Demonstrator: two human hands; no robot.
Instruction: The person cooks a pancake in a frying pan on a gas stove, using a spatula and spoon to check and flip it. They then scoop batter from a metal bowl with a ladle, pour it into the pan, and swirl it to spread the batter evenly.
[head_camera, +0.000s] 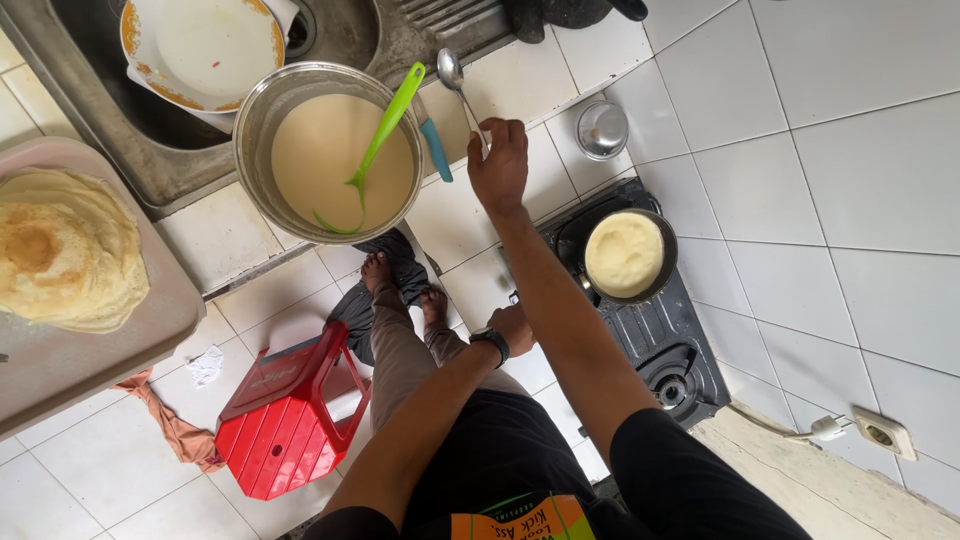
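Right hand (500, 165) gripping metal spoon (460, 90) handle, bowl pointing away toward sink (180, 150)

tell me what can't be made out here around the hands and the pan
Head view only:
- Right hand: it pinches the metal spoon; the fingertips and lower handle are hidden behind the hand.
- Left hand: mostly hidden behind the right forearm, so whether it holds the pan handle is unclear.
- Frying pan: the batter covers its inside; no flame can be made out.
- Plate in the sink: cut off by the top edge.
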